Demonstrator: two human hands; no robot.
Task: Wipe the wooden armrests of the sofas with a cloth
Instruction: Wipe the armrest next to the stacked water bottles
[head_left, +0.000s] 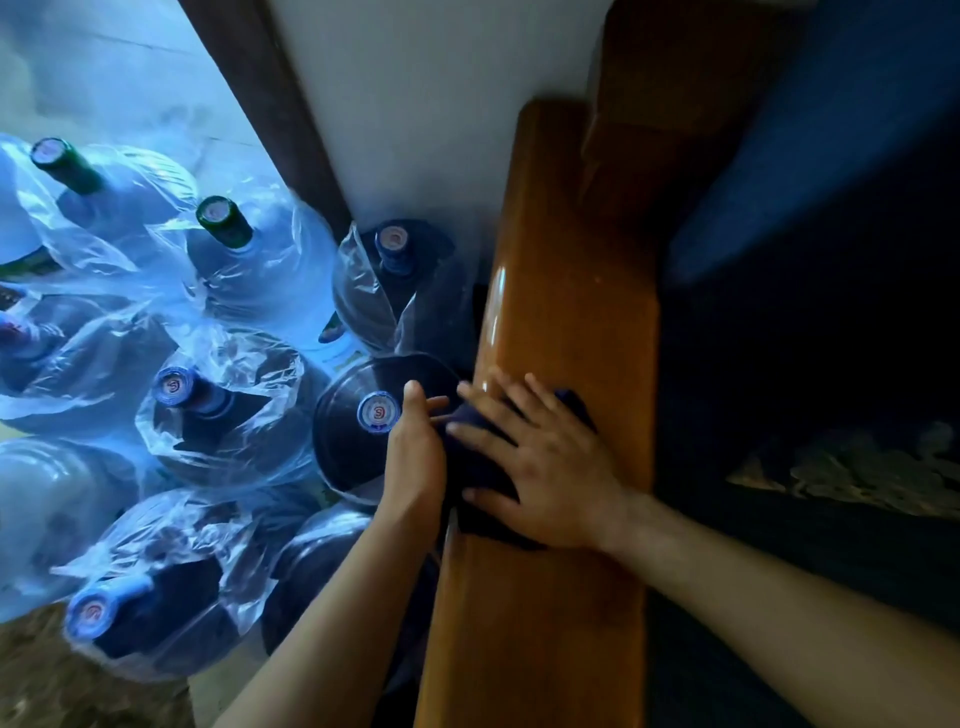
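While the right hand (540, 467) lies flat with fingers spread, pressing a dark navy cloth (478, 467) onto the glossy orange-brown wooden armrest (566, 312), the left hand (415, 447) meets the cloth at the armrest's left edge, fingers extended and lightly curled against it. Just left of the armrest stand large blue water jugs in clear plastic bags (208, 415). To the right lies the dark blue sofa cushion (810, 338)

Both forearms are bare with no sleeve visible, and the left hand (415, 457) and the right hand (550, 478) wear no glove, ring, watch or bracelet.
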